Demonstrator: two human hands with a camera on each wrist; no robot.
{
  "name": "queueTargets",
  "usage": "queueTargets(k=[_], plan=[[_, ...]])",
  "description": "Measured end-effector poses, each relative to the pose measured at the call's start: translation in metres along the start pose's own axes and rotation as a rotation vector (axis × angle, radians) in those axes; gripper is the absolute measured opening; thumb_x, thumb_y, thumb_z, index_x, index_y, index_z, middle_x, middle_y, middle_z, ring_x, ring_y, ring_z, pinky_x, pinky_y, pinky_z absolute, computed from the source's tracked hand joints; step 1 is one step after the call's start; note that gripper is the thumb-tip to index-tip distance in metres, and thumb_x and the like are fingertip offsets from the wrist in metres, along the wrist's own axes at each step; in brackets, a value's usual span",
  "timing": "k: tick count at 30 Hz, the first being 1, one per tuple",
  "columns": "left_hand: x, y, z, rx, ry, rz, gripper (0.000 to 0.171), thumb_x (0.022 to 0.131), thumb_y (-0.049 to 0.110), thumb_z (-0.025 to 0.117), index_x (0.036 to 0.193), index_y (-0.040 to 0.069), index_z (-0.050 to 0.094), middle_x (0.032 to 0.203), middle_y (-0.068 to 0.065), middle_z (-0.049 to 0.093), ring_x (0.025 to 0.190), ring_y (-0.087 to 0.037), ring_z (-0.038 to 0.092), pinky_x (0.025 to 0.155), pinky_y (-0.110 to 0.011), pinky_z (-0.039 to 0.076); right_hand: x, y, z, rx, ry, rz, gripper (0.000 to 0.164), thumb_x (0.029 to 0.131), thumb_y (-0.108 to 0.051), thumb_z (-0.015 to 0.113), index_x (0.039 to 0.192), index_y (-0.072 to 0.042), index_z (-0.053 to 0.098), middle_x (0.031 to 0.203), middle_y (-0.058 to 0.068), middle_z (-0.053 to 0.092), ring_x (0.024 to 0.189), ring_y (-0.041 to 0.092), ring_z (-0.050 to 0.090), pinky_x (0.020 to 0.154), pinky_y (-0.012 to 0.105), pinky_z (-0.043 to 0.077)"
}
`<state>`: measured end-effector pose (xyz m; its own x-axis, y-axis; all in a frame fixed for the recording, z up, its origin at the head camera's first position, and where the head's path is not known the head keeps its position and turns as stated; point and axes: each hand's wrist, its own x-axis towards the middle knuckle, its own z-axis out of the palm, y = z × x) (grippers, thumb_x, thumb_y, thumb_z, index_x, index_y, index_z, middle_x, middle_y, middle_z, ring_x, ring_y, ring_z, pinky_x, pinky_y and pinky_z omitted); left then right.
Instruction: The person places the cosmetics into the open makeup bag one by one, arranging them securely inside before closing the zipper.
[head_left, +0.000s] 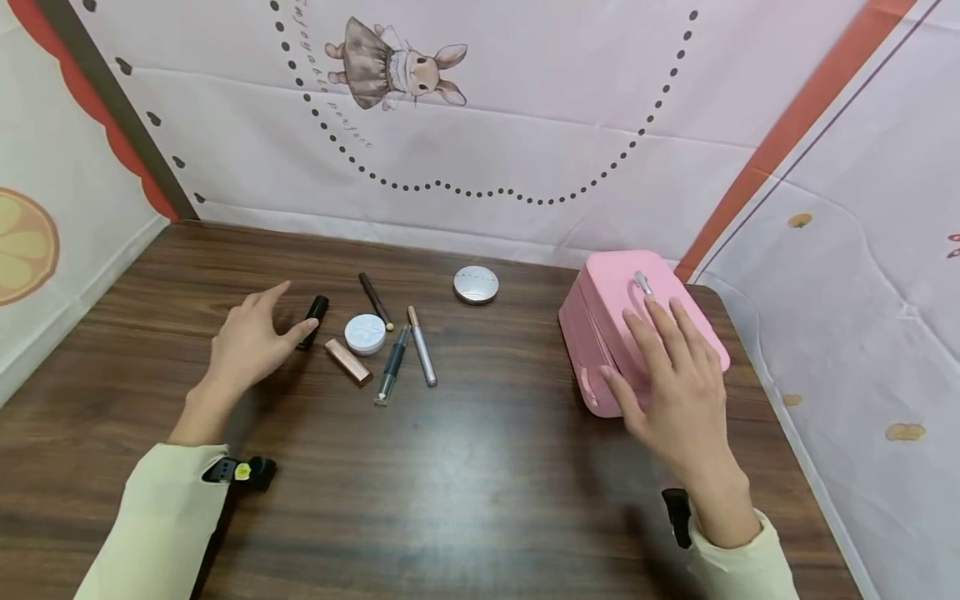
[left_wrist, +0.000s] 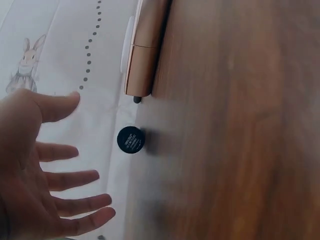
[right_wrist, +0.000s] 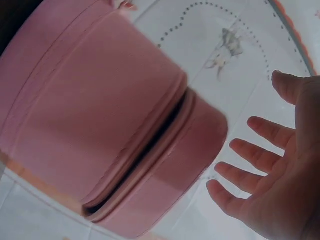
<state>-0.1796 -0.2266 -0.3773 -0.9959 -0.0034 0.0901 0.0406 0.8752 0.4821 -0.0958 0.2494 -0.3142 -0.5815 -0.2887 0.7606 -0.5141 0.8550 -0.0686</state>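
My left hand point(head_left: 251, 343) is at the left of the table, fingers spread, beside a short black tube point(head_left: 318, 310). In the left wrist view, the tube's round dark end point(left_wrist: 131, 140) shows apart from the fingers. Over a pink zippered case point(head_left: 581, 333) at the right hovers my right hand point(head_left: 681, 396), its fingers spread above the lid. From the right wrist, a dark gap point(right_wrist: 145, 150) runs between the case's body and lid. That palm point(right_wrist: 285, 185) holds nothing; whether its fingertips touch the lid I cannot tell.
Near the left hand lie a rose-gold tube point(head_left: 348, 362), a round white compact point(head_left: 365, 333), a dark pencil point(head_left: 375, 300), a dark clear-capped pen point(head_left: 392, 367) and a silver pen point(head_left: 422, 346). Farther back sits a silver compact point(head_left: 476, 284). Printed cloth point(head_left: 525, 108) borders the table.
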Motion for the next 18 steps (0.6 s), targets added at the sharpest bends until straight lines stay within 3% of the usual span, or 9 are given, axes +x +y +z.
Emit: queueTargets(k=[6,11,14,18], plan=[[0.004,-0.009,0.007,-0.100,-0.002,-0.044,0.072,0.095,0.046,0.052,0.145,-0.003,0.033,0.132,-0.034,0.042,0.116,-0.054,0.040,0.085,-0.070,0.032,-0.005,0.019,0.001,-0.028,-0.049,0.045,0.064,0.089,-0.054,0.052,0.133,-0.007,0.055,0.139,0.018,0.048,0.130,0.041,0.038,0.093,0.064,0.032],[0.008,-0.012,0.013,-0.115,0.012,-0.041,0.067,0.094,0.040,0.057,0.139,-0.008,0.039,0.125,-0.034,0.048,0.115,-0.053,0.040,0.090,-0.066,0.031,-0.010,0.036,0.005,-0.015,-0.089,0.082,0.069,0.085,-0.059,0.054,0.134,-0.010,0.055,0.137,0.016,0.050,0.124,0.041,0.045,0.092,0.062,0.035],[0.010,-0.012,0.017,-0.119,0.019,-0.024,0.065,0.093,0.036,0.060,0.136,-0.009,0.041,0.122,-0.034,0.049,0.116,-0.054,0.038,0.092,-0.065,0.029,-0.012,0.044,0.008,0.005,-0.096,0.072,0.063,0.081,-0.053,0.061,0.129,-0.012,0.060,0.131,0.015,0.054,0.111,0.042,0.053,0.087,0.059,0.040],[0.011,-0.013,0.020,-0.145,0.032,-0.009,0.061,0.094,0.033,0.060,0.135,-0.010,0.043,0.120,-0.034,0.049,0.115,-0.054,0.037,0.093,-0.063,0.028,-0.013,0.048,0.018,0.030,-0.075,0.029,0.051,0.080,-0.042,0.063,0.119,-0.010,0.067,0.122,0.016,0.060,0.109,0.040,0.055,0.087,0.057,0.042]])
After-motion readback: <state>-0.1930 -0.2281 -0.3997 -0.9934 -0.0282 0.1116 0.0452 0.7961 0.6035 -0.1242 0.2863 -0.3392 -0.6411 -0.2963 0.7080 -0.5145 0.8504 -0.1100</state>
